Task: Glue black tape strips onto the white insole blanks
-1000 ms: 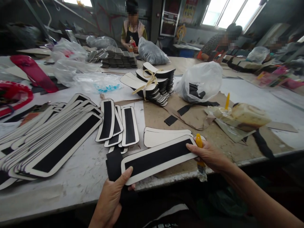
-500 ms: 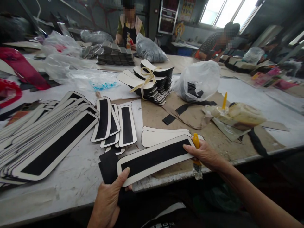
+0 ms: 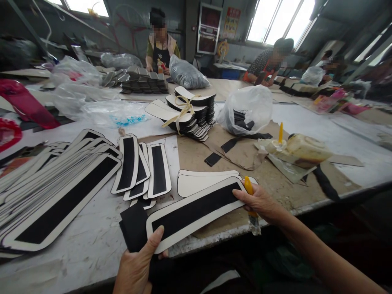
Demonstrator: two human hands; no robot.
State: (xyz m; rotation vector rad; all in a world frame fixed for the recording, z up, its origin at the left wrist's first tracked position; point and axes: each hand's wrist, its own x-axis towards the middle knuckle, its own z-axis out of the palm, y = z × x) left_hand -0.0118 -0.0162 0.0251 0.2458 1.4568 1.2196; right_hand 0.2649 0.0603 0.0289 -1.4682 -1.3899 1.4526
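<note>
A long white panel with rounded corners and a black strip along its middle (image 3: 196,212) is held up at the table's front edge. My left hand (image 3: 139,261) grips its lower left end, thumb on top; several black strips (image 3: 134,226) stick out beside that hand. At the panel's right end is my right hand (image 3: 257,202), its thumb pressing the black strip, with a yellow-handled brush (image 3: 248,187) also in its fingers. Behind the held panel lie plain white panels (image 3: 208,179). Shorter panels with black strips (image 3: 157,171) overlap to the left.
A fanned stack of long panels (image 3: 70,204) covers the left side. Tied bundles of white pieces (image 3: 183,112), a clear bag with black scraps (image 3: 246,108) and a glue container (image 3: 309,148) stand farther back. Co-workers (image 3: 159,45) are across the table.
The whole view has shifted, so the table and hands appear slightly lower and farther left. Both hands keep their hold on the panel.
</note>
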